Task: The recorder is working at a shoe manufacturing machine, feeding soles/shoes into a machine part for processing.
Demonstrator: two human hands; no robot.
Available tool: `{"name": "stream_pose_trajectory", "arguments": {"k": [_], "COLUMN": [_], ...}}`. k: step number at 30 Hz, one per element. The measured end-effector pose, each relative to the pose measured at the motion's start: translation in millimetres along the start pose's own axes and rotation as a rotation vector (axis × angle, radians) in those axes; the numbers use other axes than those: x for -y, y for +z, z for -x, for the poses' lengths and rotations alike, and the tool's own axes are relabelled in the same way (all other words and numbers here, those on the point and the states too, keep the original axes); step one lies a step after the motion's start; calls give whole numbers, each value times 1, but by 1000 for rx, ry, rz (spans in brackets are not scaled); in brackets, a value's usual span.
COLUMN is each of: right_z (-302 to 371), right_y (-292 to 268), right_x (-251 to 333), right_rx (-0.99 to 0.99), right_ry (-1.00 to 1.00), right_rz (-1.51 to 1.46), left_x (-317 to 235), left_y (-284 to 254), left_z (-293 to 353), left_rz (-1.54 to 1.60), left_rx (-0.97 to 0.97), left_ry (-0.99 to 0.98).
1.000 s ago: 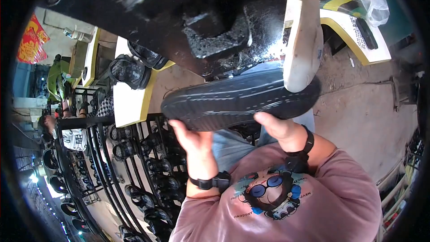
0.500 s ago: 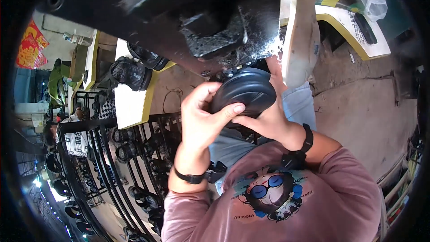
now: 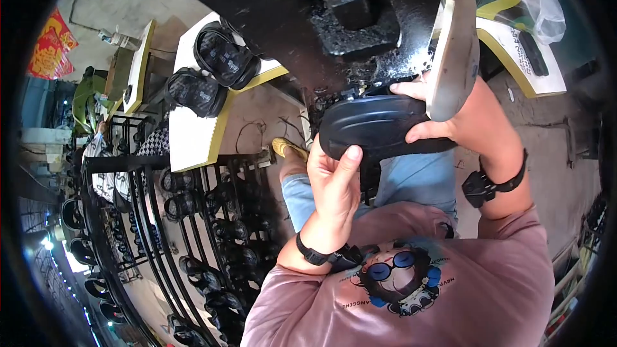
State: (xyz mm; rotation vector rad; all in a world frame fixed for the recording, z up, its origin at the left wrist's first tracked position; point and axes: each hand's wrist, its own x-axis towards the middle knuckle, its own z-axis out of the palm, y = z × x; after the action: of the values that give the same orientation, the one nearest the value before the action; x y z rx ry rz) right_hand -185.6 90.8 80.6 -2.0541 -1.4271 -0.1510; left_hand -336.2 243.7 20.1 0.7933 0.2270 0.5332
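black machine (image 3: 283, 3): fills the upper middle, lower edge scuffed. dark metal rack (image 3: 109, 166): at left, black footwear along its rails. white table (image 3: 189, 141): yellow-edged, left of the machine. pale curved lever (image 3: 453, 51): hangs at the machine's right side. black footwear piece (image 3: 379, 122): held just below the machine, side grooves visible, right end partly covered by the hand. two black sandals (image 3: 225, 58): side by side on the table. right hand (image 3: 468, 125): closed on the piece's right end, partly behind the lever. left hand (image 3: 334, 183): gripping its left end, thumb on the near edge, other fingers largely hidden.
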Motion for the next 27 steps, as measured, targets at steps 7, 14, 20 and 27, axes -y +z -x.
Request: {"name": "stream_pose_trajectory", "arguments": {"k": [7,14,20,27], "right_z": [-9,44,19,-7], "right_y": [42,112,115,127], "right_x": [36,9,20,56], "right_rx": [81,60,255,341], "right_ry": [107,313,203,91], "right_rz": [-332,-481,-413,-600], "left_x": [-81,-144,-174,-148], "left_y": [-6,-135,-230,-191], "left_z": [2,-17,-74,-132], "left_rz": [-494,-1516,-2146,-2252], "left_rx": [-272,-586,-465,-472], "left_ry": [265,1073,332,534]}}
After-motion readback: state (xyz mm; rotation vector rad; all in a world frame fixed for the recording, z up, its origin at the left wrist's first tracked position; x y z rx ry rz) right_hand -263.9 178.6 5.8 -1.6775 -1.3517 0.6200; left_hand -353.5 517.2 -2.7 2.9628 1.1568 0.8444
